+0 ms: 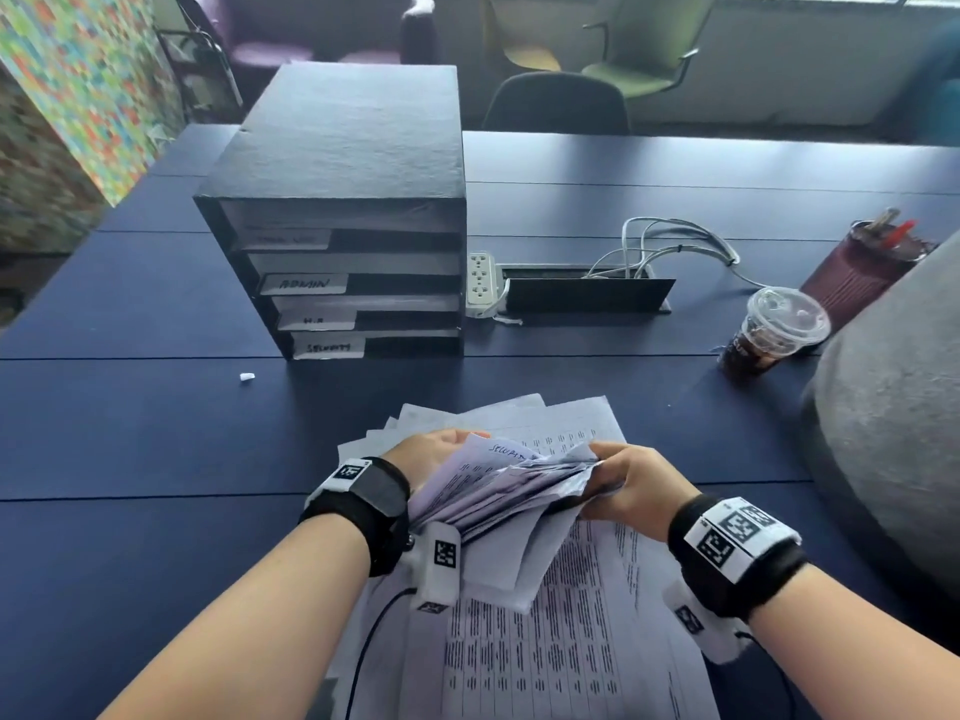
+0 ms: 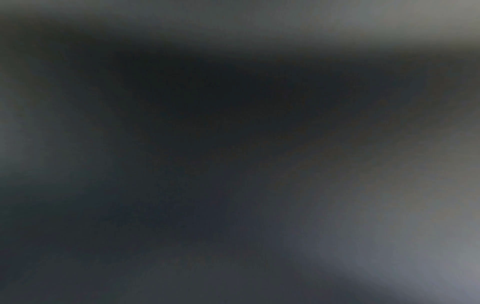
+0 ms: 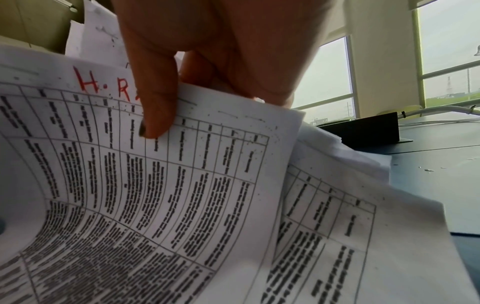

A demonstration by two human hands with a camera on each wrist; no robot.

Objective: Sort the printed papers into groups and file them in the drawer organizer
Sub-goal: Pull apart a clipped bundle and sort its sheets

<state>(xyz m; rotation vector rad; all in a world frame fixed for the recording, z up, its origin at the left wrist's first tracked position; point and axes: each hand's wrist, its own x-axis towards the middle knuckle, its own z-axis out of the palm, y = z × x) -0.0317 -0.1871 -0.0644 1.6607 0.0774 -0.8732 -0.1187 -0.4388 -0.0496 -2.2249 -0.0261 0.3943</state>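
Both hands, left point(image 1: 436, 454) and right point(image 1: 631, 485), are gripping the fanned paper bundle point(image 1: 498, 491) nearer than the drawer organizer point(image 1: 343, 210), exposing headings for sorting.

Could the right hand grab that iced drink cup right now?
Probably not straight away. The right hand is pinching the bundle of papers together with the left hand. The path over the table to the cup looks free once it lets go.

White papers point(image 1: 524, 662) with black tables, red lettering; navy table point(image 1: 130, 433)
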